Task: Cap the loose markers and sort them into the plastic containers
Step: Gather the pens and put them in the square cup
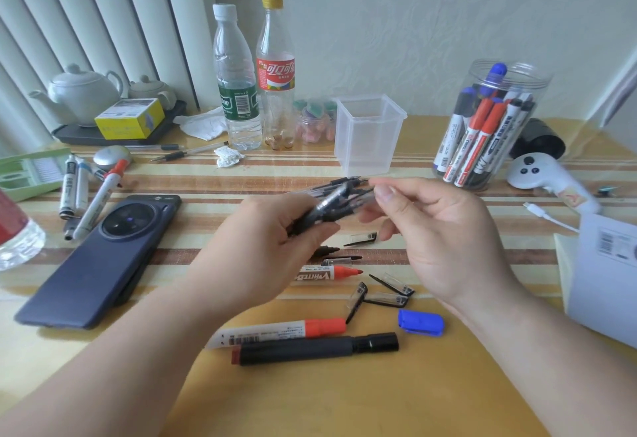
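Centre frame: left hand grips pens mid-barrel, likely light, stiff, slippery; right hand pinches what seems a clear cap.

White red-tipped marker, mid-table — "WHITEB", upside down. Yellow-capped clear plastic bottle, back edge — 可口可乐 on red.

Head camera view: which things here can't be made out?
All in the head view.
Pens in the left hand: motion blur and fingers hide their number.
Right hand: blur hides what its fingertips pinch.
Left-edge bottle: cut off by the frame.
White box: cut off by the right edge.
Red whiteboard marker: rear hidden behind the left wrist.
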Tool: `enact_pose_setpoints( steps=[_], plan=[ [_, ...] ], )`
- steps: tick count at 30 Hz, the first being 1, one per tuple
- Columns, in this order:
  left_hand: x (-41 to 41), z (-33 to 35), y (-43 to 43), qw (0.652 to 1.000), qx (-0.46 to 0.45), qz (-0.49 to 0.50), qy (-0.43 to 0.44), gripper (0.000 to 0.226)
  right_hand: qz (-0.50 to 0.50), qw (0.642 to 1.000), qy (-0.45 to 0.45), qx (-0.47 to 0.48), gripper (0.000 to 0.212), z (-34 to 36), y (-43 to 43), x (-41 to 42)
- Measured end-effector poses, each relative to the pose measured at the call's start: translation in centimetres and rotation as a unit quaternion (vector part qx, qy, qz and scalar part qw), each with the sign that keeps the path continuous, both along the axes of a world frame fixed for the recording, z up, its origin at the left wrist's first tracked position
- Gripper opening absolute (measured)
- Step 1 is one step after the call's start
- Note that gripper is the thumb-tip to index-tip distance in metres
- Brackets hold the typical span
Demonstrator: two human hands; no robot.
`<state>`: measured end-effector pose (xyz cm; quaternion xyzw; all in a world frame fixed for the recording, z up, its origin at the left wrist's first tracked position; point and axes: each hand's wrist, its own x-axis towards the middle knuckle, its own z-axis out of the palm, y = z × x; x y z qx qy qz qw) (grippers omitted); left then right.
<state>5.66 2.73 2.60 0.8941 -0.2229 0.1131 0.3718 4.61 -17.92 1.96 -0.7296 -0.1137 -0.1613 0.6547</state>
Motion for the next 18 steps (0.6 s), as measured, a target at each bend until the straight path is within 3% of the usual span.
enact_pose_setpoints(
  steps=[3,6,9,14,18],
  plan=[
    [1.8,-0.1,1.1,0.998,0.004,0.056,0.033,0.019,0.005,0.992,0.012,-0.122,0.043,0.5,-1.3,0.1],
    [2.6,0.0,2.3,0.993,0.037,0.095,0.060,0.026,-0.033,0.953,0.052,-0.298,0.024,0.9,-3.5,0.5],
    [2.4,-0.2,2.4,0.991,0.058,0.102,0.067,0.033,0.007,0.906,0.148,-0.398,0.013,1.1,-4.7,0.5],
    [4.0,-1.2,1.8,0.978,0.045,0.197,0.055,0.040,0.061,0.872,0.195,-0.445,0.013,0.7,-4.0,0.2],
    [4.7,-1.8,1.2,0.981,0.074,0.174,0.054,0.026,0.062,0.865,0.194,-0.458,0.009,0.7,-3.7,0.1]
  ],
)
